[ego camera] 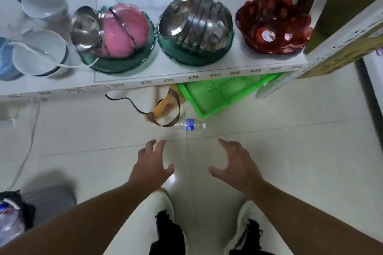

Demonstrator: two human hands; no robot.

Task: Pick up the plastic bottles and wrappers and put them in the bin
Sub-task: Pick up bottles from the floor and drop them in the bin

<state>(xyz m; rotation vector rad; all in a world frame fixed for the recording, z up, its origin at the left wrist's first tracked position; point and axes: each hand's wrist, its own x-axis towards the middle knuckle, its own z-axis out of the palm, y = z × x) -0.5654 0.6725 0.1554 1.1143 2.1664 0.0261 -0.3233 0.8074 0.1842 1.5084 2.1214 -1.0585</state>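
Note:
A clear plastic bottle [189,125] with a blue label and white cap lies on its side on the tiled floor, just in front of the shelf. My left hand [152,163] and my right hand [236,161] hover above the floor a little nearer than the bottle, one on each side of it, fingers spread and holding nothing. At the lower left edge a black bin [14,213] shows crushed plastic bottles inside; it is partly cut off by the frame.
A low white shelf [207,76] carries stacked steel bowls, pink bowls, white bowls and a red dish. Under it sit a green plastic basket [217,95] and a bag with brown straps [165,109] touching the bottle's base. A white cable runs along the left floor. My shoes are below.

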